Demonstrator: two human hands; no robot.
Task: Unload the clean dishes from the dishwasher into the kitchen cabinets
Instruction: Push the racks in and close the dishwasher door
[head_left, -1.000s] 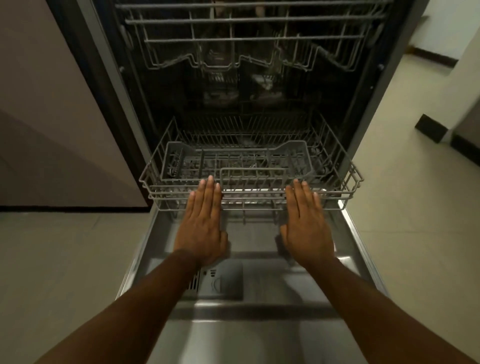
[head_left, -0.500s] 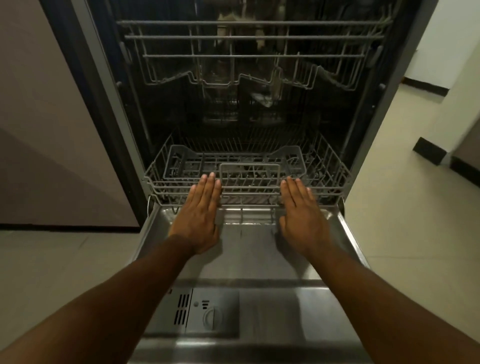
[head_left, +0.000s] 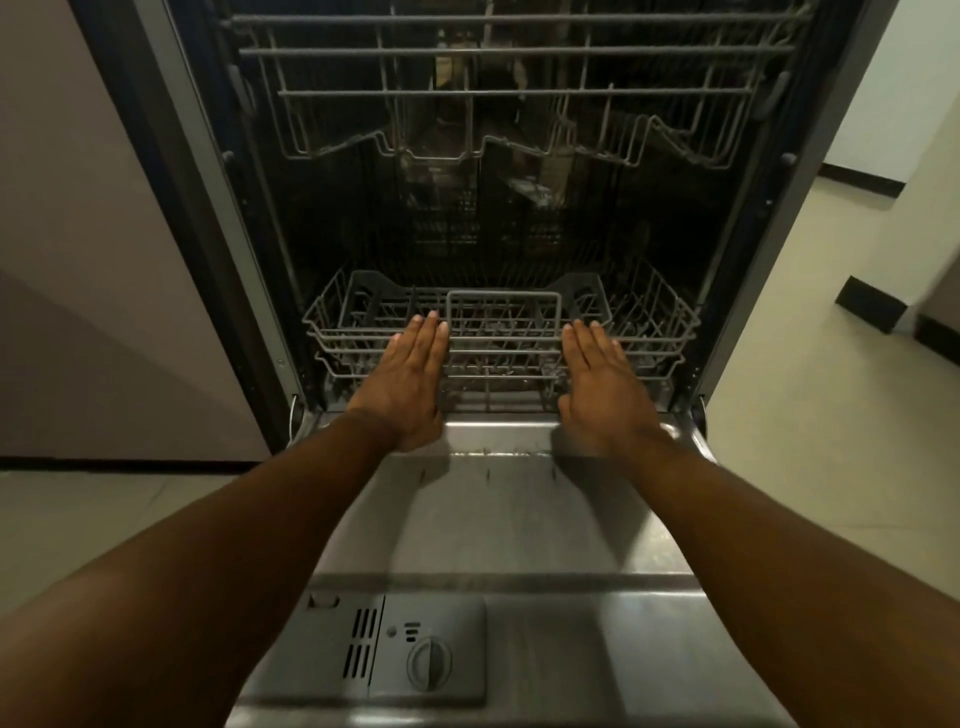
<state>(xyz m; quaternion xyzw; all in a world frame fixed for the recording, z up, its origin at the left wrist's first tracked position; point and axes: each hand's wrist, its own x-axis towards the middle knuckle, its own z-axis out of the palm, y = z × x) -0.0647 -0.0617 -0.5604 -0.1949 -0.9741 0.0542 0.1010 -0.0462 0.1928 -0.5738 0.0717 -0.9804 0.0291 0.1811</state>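
Wire lower rack (head_left: 649, 332) against straight fingers (head_left: 428, 338)

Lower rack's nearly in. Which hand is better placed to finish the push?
Neither clearly: the left hand and right hand both lie flat, fingers straight, against the lower rack front, either side of its centre loop. Using both probably keeps it straight.

You face a dim room: pale tiled floor (head_left: 810, 395), a plain cabinet panel (head_left: 78, 260) left, white wall (head_left: 904, 88) with dark skirting right.
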